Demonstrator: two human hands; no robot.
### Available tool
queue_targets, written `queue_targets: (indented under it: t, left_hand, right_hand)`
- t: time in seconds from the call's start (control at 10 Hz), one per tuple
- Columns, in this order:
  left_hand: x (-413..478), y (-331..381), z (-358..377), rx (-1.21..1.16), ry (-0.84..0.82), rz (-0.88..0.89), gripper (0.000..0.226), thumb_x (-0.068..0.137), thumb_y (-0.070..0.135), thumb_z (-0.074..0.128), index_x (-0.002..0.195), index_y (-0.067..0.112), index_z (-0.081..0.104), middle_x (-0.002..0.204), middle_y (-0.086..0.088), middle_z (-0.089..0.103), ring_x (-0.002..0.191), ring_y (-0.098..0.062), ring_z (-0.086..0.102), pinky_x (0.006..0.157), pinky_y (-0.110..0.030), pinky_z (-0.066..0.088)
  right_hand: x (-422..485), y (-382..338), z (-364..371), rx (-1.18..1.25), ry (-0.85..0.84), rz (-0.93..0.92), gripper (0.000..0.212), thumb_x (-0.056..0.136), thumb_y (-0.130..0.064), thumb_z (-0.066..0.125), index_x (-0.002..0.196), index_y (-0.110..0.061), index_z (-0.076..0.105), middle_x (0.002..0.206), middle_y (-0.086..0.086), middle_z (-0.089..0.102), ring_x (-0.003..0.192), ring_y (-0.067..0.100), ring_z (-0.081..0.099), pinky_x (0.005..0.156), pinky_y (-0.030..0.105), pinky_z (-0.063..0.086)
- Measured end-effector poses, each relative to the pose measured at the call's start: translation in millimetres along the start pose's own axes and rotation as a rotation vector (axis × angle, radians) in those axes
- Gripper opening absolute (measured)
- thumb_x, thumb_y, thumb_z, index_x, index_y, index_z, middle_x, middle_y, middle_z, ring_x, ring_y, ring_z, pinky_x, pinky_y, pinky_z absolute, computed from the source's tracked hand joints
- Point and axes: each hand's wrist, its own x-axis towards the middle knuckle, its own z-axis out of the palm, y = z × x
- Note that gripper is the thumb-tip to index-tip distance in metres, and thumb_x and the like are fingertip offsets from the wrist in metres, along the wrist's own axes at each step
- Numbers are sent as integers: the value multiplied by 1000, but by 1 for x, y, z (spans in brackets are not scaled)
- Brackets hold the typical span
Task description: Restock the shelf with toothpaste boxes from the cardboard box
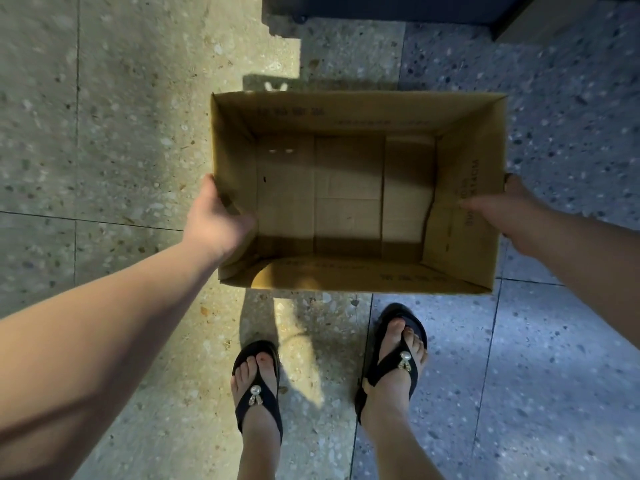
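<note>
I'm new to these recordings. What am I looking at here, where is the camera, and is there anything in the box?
There is no machine here. A person works with bare hands, and the single picture comes from a camera worn on the head, looking down. The left hand grips the left wall of an open cardboard box. The right hand grips the right wall, with its thumb inside. The box is empty: only its bare bottom flaps show, and no toothpaste boxes. Below it are a speckled tiled floor and the person's feet in black sandals. A dark piece of furniture shows at the top edge, but no shelf is in view. I cannot tell for sure whether the box is lifted or resting on the floor.
</note>
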Motion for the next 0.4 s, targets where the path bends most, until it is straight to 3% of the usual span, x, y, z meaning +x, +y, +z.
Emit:
queue_targets:
  t: [0.1,0.2,0.4]
  left_hand:
    - [-15,7,-2,312,58,44,72,74,34,68,135,17,34,132,-10,45,121,-32,45,103,-44,42]
    - [-52,28,-10,466,42,113,74,79,41,62,140,13,31,142,-16,39,127,-36,41,103,-48,41]
    - [-125,89,-63,445,0,253,63,85,41,55,138,14,35,142,-10,40,129,-32,40,103,-42,38]
  right_hand:
    - [-34,-10,-3,-153,93,-139,83,79,-25,69,145,-20,19,146,12,35,127,34,41,99,42,42]
    - [-90,-20,-6,-307,80,-288,73,84,-23,62,145,-20,21,148,14,29,126,36,40,91,36,39]
    - [-207,-54,-28,-473,-10,-407,67,87,-32,57,144,-23,22,147,13,34,128,34,41,103,44,40]
